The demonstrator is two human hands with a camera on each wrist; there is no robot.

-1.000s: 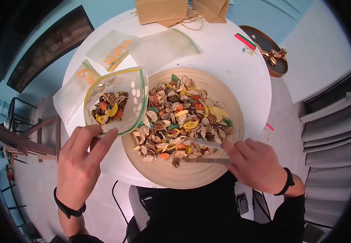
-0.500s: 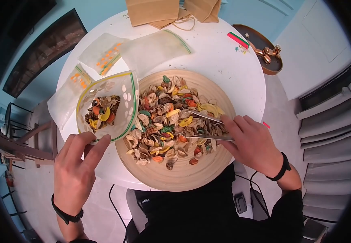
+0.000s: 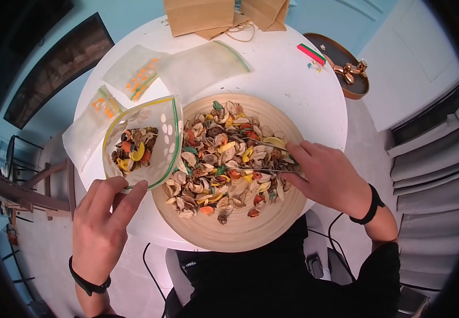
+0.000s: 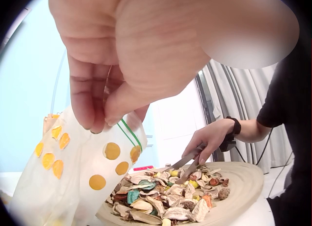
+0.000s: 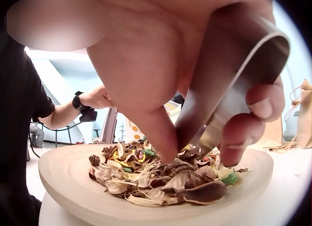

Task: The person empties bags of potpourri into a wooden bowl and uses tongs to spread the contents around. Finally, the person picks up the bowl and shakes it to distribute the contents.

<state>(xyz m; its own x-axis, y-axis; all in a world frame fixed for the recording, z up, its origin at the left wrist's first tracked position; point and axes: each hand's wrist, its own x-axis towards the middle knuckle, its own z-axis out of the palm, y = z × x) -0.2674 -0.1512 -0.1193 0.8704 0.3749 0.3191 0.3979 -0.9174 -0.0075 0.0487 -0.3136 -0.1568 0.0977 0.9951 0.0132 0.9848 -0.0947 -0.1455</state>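
Observation:
My left hand (image 3: 101, 222) pinches the near rim of a clear zip bag (image 3: 172, 153) between thumb and fingers. The bag gapes wide, and some potpourri (image 3: 136, 151) lies inside it; orange dots show on its outside in the left wrist view. Metal tongs (image 5: 207, 89) are in my right hand (image 3: 335, 177), thumb on one arm and fingers on the other. Their arms stand apart, with the tips in among the dried petals, cones and coloured pieces of the potpourri heap (image 3: 213, 180). Beneath the heap is a round wooden tray (image 3: 229, 238).
More zip bags (image 3: 203, 69) lie flat on the white round table (image 3: 287, 69) at the far left. Brown paper bags (image 3: 200, 16) stand at its back edge. A red and green strip (image 3: 311, 54) is at the back right. A side tray (image 3: 333, 45) holds a shiny copper-coloured figure.
The tongs have moved away from my body, from the near side of the heap farther into its right part, and their arms stand wider apart. My left hand keeps its pinch on the zip bag.

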